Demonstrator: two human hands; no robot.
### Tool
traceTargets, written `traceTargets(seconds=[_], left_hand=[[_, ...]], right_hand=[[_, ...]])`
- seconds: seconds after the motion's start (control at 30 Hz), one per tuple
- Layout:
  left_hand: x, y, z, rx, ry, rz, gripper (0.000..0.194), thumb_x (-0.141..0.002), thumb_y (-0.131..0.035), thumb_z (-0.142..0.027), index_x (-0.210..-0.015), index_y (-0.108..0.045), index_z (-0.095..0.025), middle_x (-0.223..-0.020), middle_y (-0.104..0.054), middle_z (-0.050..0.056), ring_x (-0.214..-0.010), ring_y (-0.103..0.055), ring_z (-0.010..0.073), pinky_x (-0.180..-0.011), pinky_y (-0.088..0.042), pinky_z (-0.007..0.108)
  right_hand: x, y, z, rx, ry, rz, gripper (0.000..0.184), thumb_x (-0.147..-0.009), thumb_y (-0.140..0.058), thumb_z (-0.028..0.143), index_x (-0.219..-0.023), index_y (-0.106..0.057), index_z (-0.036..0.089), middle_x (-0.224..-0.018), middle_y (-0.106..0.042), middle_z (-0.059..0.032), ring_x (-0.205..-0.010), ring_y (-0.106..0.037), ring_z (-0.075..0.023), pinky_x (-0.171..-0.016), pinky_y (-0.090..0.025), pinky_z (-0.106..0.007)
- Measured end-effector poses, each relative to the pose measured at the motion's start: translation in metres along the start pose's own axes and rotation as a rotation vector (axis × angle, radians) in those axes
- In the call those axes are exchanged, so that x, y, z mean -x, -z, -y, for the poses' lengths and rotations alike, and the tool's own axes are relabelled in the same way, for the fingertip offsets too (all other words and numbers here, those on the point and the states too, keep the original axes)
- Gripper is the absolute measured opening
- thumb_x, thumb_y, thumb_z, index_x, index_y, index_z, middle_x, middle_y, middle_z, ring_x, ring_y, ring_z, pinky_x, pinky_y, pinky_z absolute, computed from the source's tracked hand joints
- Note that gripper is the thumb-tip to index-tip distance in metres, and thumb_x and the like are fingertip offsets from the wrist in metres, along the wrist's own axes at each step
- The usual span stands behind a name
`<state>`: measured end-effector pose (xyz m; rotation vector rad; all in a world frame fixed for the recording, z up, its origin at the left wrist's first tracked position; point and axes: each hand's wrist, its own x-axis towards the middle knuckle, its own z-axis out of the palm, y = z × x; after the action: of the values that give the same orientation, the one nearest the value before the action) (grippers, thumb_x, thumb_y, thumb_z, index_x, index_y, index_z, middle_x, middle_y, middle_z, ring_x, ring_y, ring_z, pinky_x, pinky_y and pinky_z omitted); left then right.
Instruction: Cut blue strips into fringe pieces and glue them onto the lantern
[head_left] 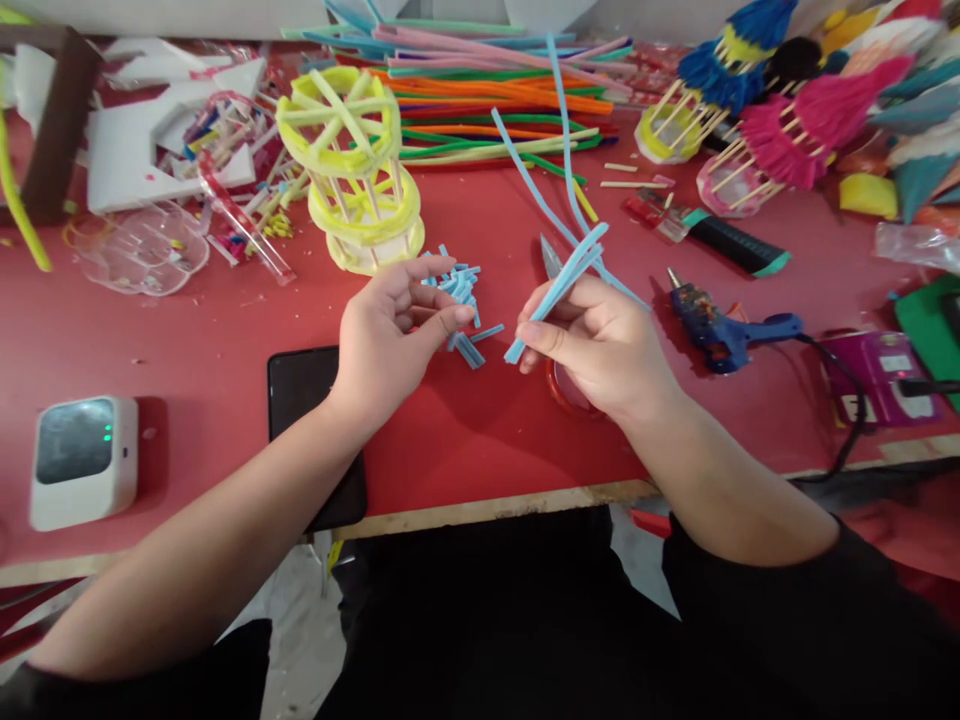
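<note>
A: Desk [465, 440], left to right?
B: White device [84, 460] near front left corner, boxy, rounded corners. Black phone [304, 390], flat, at front edge, left forearm across it. Yellow frame [358, 162] toward back edge: fuzzy rings, thin sticks, spoked top.
A: Left hand [390, 330]?
B: Fingers loosely curled, nothing seen in its grip. Just beside the cut blue pieces [459, 285], a loose mid-desk heap of short, straight bits.
A: Blue stems [566, 275]?
B: Bunched in the right hand [600, 335], pinched between thumb and fingers near the ends facing the front edge. Longer ones reach toward the back edge; cannot tell if held or lying.
A: Handling?
B: Probably very light, soft fuzz over bendable core, grippy, easily creased. Best pinched close to the gathered ends; far ends will likely splay.
A: Further right?
B: Scissors [551, 258], pointed metal blade, mostly behind the right hand. Glue gun [720, 320] toward right edge: blue plastic body, metal nozzle.
</note>
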<state>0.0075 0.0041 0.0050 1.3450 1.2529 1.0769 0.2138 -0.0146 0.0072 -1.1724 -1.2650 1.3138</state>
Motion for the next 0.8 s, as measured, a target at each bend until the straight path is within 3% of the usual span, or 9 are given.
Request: traceTargets(seconds=[0.1,0.17,0.27,0.4,0.5,0.67,0.8], left_hand=[[-0.002,0.001,-0.001,-0.049,0.023,-0.004,0.015,-0.09,-0.077,-0.032,-0.095,-0.068,-0.022,-0.077,-0.069,0.0,-0.057,-0.063,0.0124,-0.057,-0.053,0.028],[-0.003,0.0,-0.002,-0.066,0.05,-0.008,0.017,-0.093,-0.073,-0.035,-0.086,-0.063,-0.023,-0.067,-0.062,-0.002,-0.05,-0.058,0.0114,-0.05,-0.047,0.027],[-0.004,0.0,-0.003,-0.052,0.066,-0.017,0.013,-0.094,-0.071,-0.034,-0.09,-0.067,-0.023,-0.063,-0.06,-0.003,-0.046,-0.054,0.0107,-0.048,-0.046,0.025],[-0.004,0.002,0.0,-0.102,0.0,-0.041,0.018,-0.096,-0.071,-0.038,-0.099,-0.079,-0.023,-0.082,-0.075,0.002,-0.057,-0.06,0.012,-0.053,-0.049,0.025],[-0.004,0.001,0.001,-0.011,-0.031,-0.047,0.024,-0.093,-0.077,-0.045,-0.101,-0.082,-0.023,-0.089,-0.08,0.004,-0.068,-0.067,0.0135,-0.06,-0.056,0.024],[0.002,-0.004,-0.007,0.19,0.186,0.086,0.036,-0.071,-0.097,-0.043,-0.092,-0.084,-0.017,-0.083,-0.082,0.004,-0.068,-0.072,0.0133,-0.069,-0.065,0.024],[0.006,-0.005,-0.011,0.197,0.253,0.139,0.034,-0.071,-0.096,-0.044,-0.089,-0.085,-0.017,-0.08,-0.082,0.004,-0.063,-0.072,0.0114,-0.062,-0.062,0.019]], right_hand=[[-0.001,0.001,-0.001,-0.014,-0.017,0.02,0.04,-0.074,-0.093,0.05,-0.086,-0.067,0.023,-0.078,-0.069,0.0044,-0.055,-0.066,-0.012,-0.057,-0.062,-0.031],[-0.001,0.002,-0.002,-0.025,-0.018,0.04,0.038,-0.074,-0.094,0.048,-0.086,-0.068,0.024,-0.076,-0.069,0.0047,-0.055,-0.067,-0.0121,-0.057,-0.061,-0.03],[-0.001,0.003,-0.003,-0.035,-0.022,0.054,0.037,-0.072,-0.095,0.047,-0.086,-0.069,0.024,-0.075,-0.069,0.0049,-0.056,-0.068,-0.0128,-0.058,-0.06,-0.03],[-0.001,0.002,0.0,-0.048,-0.024,0.029,0.04,-0.069,-0.096,0.048,-0.085,-0.069,0.024,-0.076,-0.07,0.0049,-0.055,-0.067,-0.0122,-0.057,-0.061,-0.03],[-0.002,0.0,0.002,-0.061,-0.025,0.009,0.042,-0.067,-0.097,0.05,-0.083,-0.069,0.024,-0.076,-0.07,0.0046,-0.054,-0.066,-0.0121,-0.057,-0.061,-0.031],[-0.002,-0.005,0.0,-0.102,-0.047,0.043,0.043,-0.063,-0.099,0.051,-0.08,-0.071,0.023,-0.071,-0.072,0.0047,-0.056,-0.067,-0.013,-0.058,-0.061,-0.031],[-0.002,-0.006,-0.005,-0.127,-0.059,0.086,0.043,-0.064,-0.099,0.049,-0.083,-0.073,0.021,-0.07,-0.072,0.0039,-0.057,-0.068,-0.0126,-0.06,-0.061,-0.029]])
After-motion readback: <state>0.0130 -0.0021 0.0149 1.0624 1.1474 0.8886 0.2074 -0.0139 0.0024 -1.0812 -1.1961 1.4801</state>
